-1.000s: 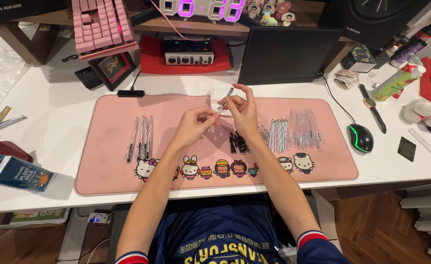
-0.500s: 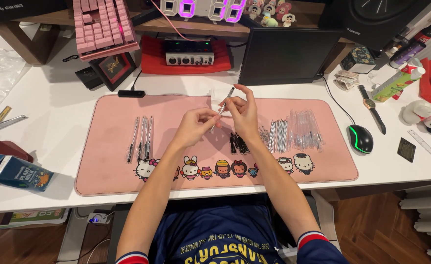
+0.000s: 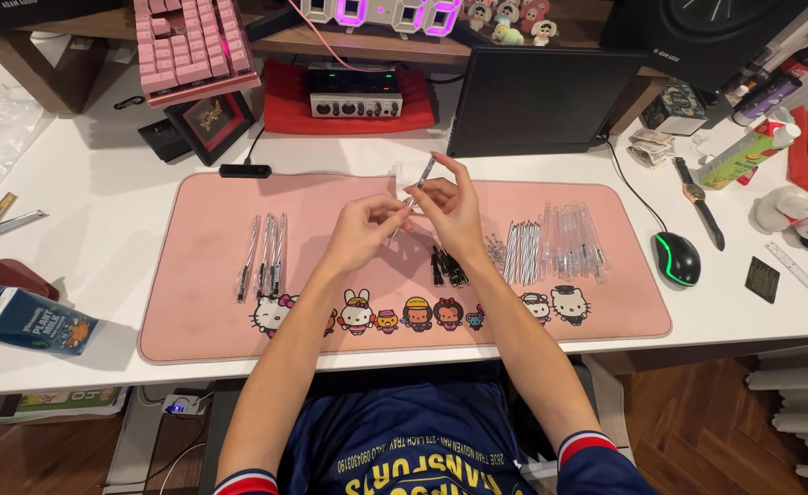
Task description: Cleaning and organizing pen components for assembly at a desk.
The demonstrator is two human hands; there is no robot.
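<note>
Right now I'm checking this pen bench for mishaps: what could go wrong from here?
The clear pen is pinched only at the fingertips of the left hand and right hand, above the pink mat; a slip could drop it among the small black parts. The right forearm passes close by the loose row of clear barrels and refills, so a sweep might scatter them. The finished pens lie loose and could roll.

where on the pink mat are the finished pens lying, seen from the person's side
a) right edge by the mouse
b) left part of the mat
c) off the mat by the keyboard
b: a short row of assembled pens lies on the left part of the pink mat, while loose clear barrels sit on its right part.
</note>
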